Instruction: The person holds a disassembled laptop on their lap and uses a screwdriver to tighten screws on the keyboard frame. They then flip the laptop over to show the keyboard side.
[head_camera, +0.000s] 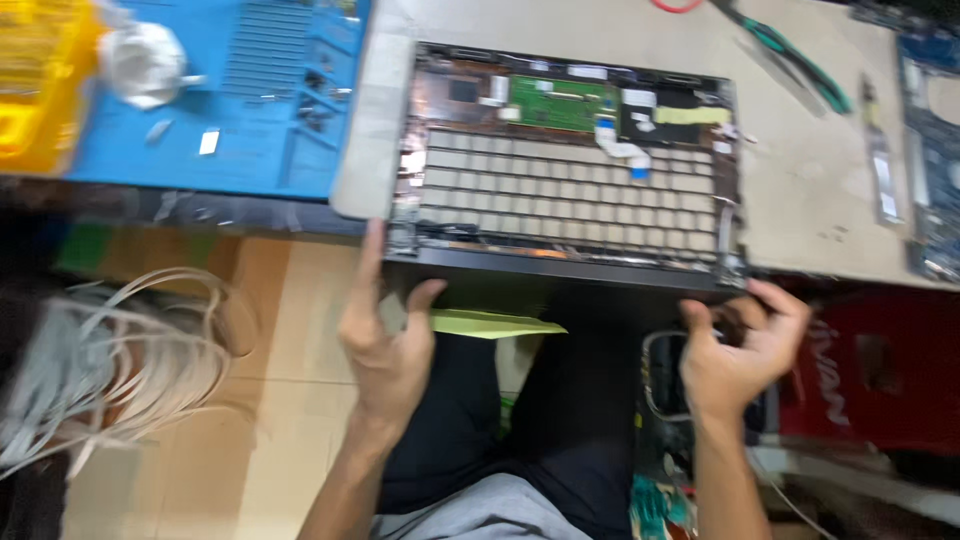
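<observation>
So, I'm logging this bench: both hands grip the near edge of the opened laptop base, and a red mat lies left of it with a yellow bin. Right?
Not quite: the head view shows the mat is blue, not red. The rest holds: the left hand and right hand grip the near edge of the opened laptop base, with the yellow bin at far left.

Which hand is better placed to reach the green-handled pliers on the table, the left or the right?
Probably the right hand. It grips the near right corner of the opened laptop, and the green-handled pliers lie at the far right of the table. The left hand holds the near left corner, farther away.
</observation>
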